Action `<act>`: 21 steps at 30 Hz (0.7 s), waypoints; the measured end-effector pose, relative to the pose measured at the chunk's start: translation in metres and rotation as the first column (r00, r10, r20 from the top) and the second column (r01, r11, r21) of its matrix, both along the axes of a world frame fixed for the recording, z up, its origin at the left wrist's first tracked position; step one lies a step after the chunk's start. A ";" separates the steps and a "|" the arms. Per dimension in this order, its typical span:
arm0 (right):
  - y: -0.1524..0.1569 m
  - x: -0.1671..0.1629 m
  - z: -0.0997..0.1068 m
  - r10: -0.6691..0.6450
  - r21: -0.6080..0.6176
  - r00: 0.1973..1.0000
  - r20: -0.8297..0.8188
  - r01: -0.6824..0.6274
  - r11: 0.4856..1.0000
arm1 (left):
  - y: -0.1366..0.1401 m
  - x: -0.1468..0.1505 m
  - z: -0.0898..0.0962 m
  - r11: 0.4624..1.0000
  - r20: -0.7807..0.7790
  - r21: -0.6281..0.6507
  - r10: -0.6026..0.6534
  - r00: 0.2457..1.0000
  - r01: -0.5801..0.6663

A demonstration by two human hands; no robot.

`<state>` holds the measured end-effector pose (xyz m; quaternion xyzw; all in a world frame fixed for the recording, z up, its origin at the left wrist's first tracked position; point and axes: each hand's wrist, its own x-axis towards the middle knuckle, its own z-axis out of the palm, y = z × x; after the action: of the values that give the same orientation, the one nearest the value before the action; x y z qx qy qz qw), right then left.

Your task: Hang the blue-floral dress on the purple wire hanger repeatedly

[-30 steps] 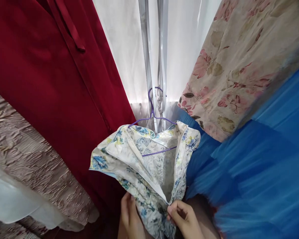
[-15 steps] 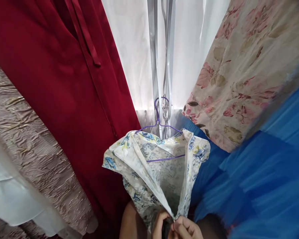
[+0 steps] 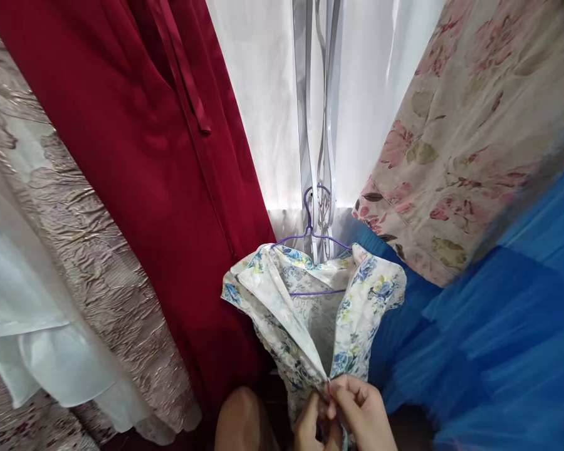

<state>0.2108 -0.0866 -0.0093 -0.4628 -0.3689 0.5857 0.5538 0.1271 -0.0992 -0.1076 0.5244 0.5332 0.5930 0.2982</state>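
Note:
A white dress with a blue and yellow floral print [image 3: 364,288] hangs on a thin purple hanger [image 3: 309,216], its opening spread in a V. At the bottom of the V, my right hand [image 3: 361,407] pinches the joined edges between thumb and forefinger. Whatever fastener sits there is mostly hidden by the fingertips. Just below and to the left, my left hand [image 3: 313,423] is closed on the dress fabric, its fingers curled and partly cut off by the lower frame edge. Both hands nearly touch each other.
A long red garment [image 3: 169,207] hangs at left beside a textured pinkish one [image 3: 122,288] and a white layered one [image 3: 37,326]. Pale straps [image 3: 310,106] hang behind the hanger. At right are floral fabric [image 3: 432,188] and blue tulle [image 3: 489,326]. A bare knee [image 3: 244,419] shows below.
Both hands sit higher in the picture along the dress opening, and the V looks shorter. Its right edge now shows the printed side. The whole view has shifted slightly.

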 end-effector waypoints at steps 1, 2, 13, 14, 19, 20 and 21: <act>0.004 0.000 0.010 -0.007 0.009 1.000 0.019 0.007 1.000 | 0.001 0.001 -0.001 1.000 0.010 -0.016 0.004 1.000 -0.003; 0.009 -0.001 0.020 -0.014 0.023 0.999 0.046 0.013 1.000 | 0.002 0.001 -0.001 0.999 0.011 -0.036 -0.004 1.000 0.004; 0.058 -0.006 0.108 -0.127 0.214 0.992 -0.020 0.128 0.968 | 0.018 0.015 -0.039 0.986 0.243 -0.126 0.136 0.960 -0.107; 0.063 -0.006 0.115 -0.134 0.240 0.991 -0.022 0.135 0.961 | 0.020 0.019 -0.042 0.986 0.254 -0.128 0.137 0.958 -0.107; 0.086 -0.002 0.148 -0.135 0.332 0.991 -0.006 0.130 0.934 | 0.020 0.031 -0.048 0.992 0.253 -0.111 0.080 0.964 -0.053; 0.088 -0.001 0.154 -0.138 0.338 0.990 -0.008 0.132 0.932 | 0.019 0.033 -0.049 0.991 0.263 -0.125 0.077 0.962 -0.045; 0.090 -0.001 0.159 -0.142 0.343 0.990 -0.011 0.137 0.929 | 0.016 0.036 -0.051 0.989 0.278 -0.143 0.079 0.957 -0.040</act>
<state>0.2093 0.0030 0.1500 -0.3884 -0.4353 0.4687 0.6633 0.1628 -0.0828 -0.1582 0.3965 0.5397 0.6331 0.3882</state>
